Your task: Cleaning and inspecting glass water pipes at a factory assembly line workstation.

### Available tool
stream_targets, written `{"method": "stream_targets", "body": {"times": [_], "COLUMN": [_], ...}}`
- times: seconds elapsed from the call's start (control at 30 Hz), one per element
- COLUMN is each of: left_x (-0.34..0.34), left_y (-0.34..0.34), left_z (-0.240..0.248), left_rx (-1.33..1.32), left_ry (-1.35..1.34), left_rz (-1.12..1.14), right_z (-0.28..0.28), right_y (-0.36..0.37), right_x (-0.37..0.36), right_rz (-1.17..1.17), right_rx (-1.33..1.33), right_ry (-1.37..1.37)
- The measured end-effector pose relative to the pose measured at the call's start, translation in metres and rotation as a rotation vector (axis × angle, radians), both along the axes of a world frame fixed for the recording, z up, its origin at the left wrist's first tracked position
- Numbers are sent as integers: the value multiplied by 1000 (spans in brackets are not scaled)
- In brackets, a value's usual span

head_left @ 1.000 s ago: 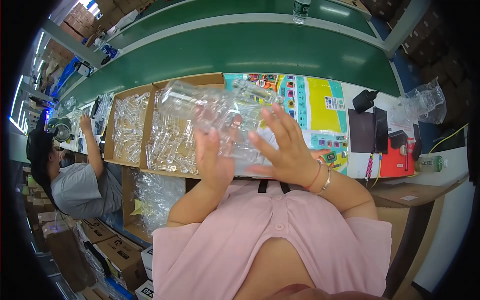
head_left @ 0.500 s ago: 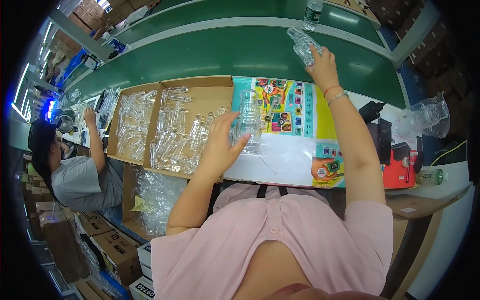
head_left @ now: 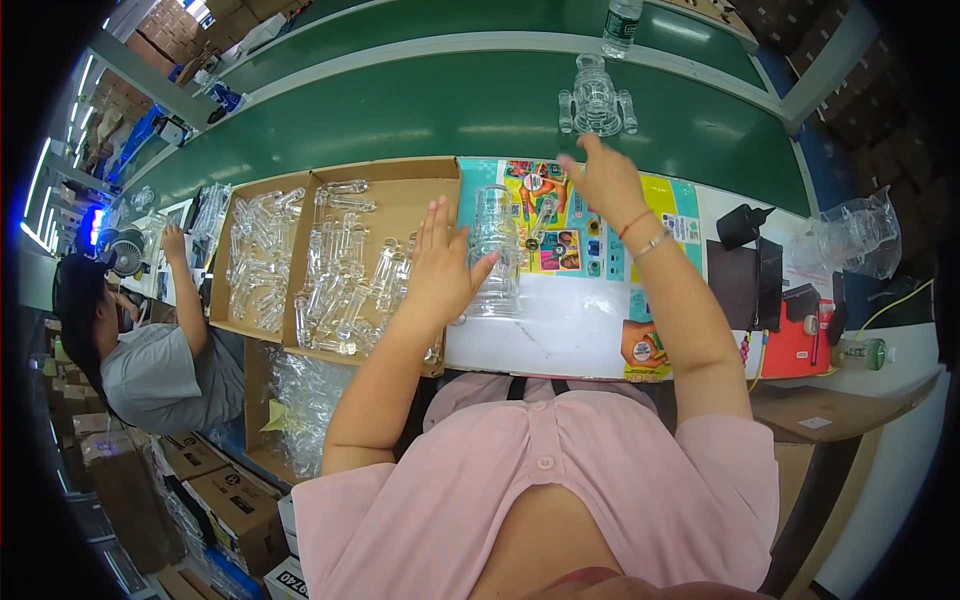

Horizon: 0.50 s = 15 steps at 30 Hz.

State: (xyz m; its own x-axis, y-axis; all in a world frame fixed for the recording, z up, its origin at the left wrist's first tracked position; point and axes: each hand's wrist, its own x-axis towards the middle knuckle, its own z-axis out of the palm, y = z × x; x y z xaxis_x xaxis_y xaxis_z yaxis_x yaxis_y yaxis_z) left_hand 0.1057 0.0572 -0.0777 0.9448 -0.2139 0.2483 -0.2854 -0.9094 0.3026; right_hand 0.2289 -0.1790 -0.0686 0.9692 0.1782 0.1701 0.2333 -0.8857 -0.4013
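On the green bench top ahead rests a clear plastic assembly [head_left: 596,100], a stepped cylinder with a small tube at each side. My right hand [head_left: 608,182] is just on the near side of it, empty, with the index finger stretched out and the thumb apart. A second clear stepped cylinder [head_left: 494,235] stands on the work mat. Beside its left wall is my left hand [head_left: 442,262], fingers extended and the thumb reaching toward the cylinder; whether it touches cannot be made out. A small clear tube [head_left: 543,222] lies on the mat to the right.
Left of the mat, two shallow cardboard trays [head_left: 460,170] hold many clear tubes. A water bottle [head_left: 621,28] stands at the back. On the right are a bagged clear part [head_left: 850,235], a black adapter [head_left: 742,227] and a red folder [head_left: 792,350]. A co-worker [head_left: 165,360] sits at the left.
My right hand has let go of the clear assembly and drawn back toward me. The assembly, tilted before, now sits straight on the green bench. My left hand's fingers have straightened.
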Motion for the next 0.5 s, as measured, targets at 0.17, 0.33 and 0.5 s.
{"method": "stream_targets", "body": {"times": [0.17, 0.33, 0.5], "left_x": [-1, -2, -1], "left_y": [-13, -25, -31], "left_z": [1, -3, -7], "left_rx": [55, 60, 31], "left_ry": [-86, -94, -74], "left_rz": [-4, 22, 15], "right_z": [-16, -34, -48], "right_y": [28, 36, -12], "right_x": [-38, -44, -48], "right_rz": [-11, -67, -148], "right_rx": [-33, 121, 427], "right_ry": [221, 179, 170]}}
